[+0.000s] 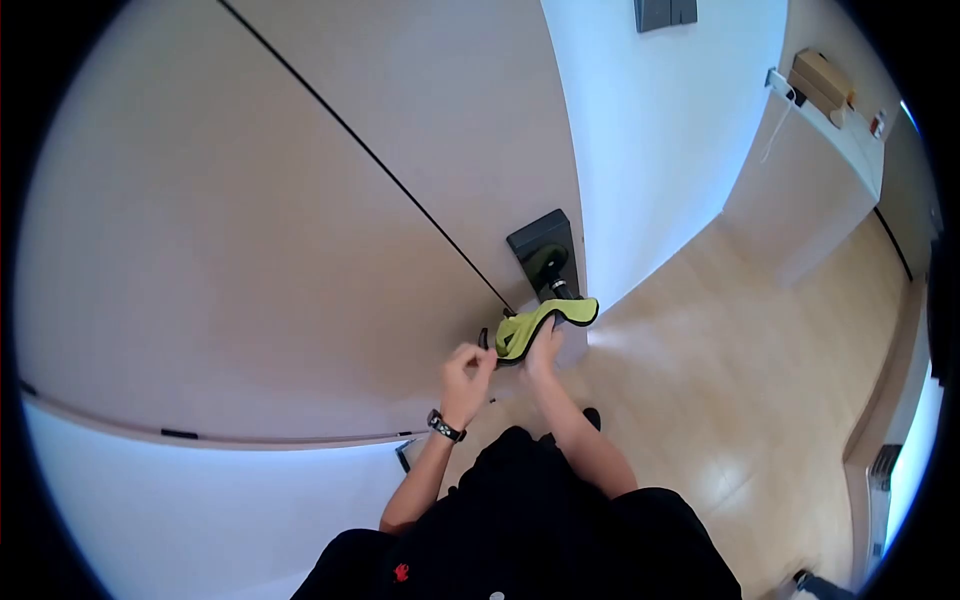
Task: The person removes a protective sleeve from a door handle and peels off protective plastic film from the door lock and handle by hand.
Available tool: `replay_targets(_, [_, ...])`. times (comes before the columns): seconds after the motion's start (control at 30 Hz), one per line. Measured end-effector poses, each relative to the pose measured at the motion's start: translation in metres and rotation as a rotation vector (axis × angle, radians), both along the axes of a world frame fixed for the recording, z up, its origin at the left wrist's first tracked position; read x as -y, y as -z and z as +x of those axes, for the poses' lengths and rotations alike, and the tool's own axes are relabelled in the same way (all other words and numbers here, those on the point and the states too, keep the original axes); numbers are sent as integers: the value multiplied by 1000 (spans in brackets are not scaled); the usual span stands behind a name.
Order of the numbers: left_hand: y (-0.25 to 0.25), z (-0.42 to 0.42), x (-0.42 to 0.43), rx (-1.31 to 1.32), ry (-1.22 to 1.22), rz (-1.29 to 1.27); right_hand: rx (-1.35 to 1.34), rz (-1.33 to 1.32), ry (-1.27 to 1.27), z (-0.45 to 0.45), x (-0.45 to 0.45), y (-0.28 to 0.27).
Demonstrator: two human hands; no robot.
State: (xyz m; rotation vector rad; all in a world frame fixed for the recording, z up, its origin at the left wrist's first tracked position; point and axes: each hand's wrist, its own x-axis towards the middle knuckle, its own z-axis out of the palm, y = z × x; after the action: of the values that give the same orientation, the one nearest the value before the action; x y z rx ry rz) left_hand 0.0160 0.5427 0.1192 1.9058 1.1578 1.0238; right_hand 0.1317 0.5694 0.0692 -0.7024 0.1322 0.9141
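At the left, a broad beige panel [250, 230] spreads out, crossed by a thin black strip [355, 138] that slants from the far left down toward the hands. Along the panel's near edge sits a small dark fitting [180, 434], with a white surface [180, 510] nearer still.

Next comes the left hand [466, 385], with a dark-banded watch [446, 426] on its wrist. Its fingers are curled and drawn together at the left edge of a yellow-green cloth [522, 326] with black edging; blur hides whether they pinch that edge, so I cannot tell. A black curved piece [484, 338] shows just beyond this hand.

The cloth is in front of the person, folded at its left and flaring out to the right. The right hand [543, 350] grips it from the near side, thumb up against the black edging and fingers mostly hidden. Just beyond the cloth, a dark rectangular plate [532, 228] bears a glossy round black part [549, 262] and a silvery ring [560, 289]; the cloth's right part lies close by the ring.

Near the middle are the person's black clothing [530, 530], with a red emblem [401, 572], and a dark shoe [592, 417]. Farther right, a white wall [660, 140] meets the pale floor [690, 380]. At the far right, a white counter [862, 150] holds a brown box [822, 82].
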Motion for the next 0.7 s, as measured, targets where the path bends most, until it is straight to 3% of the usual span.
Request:
replay_targets(0.13, [-34,22,-28,-16,136,164,18,-11,37,-3,-6,4])
replay_targets(0.37, [-10,34,-60,-19,465,132,94,-35,135,-24,-3,-6])
replay_targets(0.5, [-3,17,-61,-73,505,92,407,-192,184,-70,-11,27])
replay_targets(0.57, [-7,12,-63,-65,561,240,382,-224,202,-85,-13,31])
replay_targets(0.63, [-9,12,-73,-78,636,184,272,-206,245,-84,-13,24])
replay_targets(0.7, [-5,14,-82,-28,758,-60,147,-172,306,-64,-16,17])
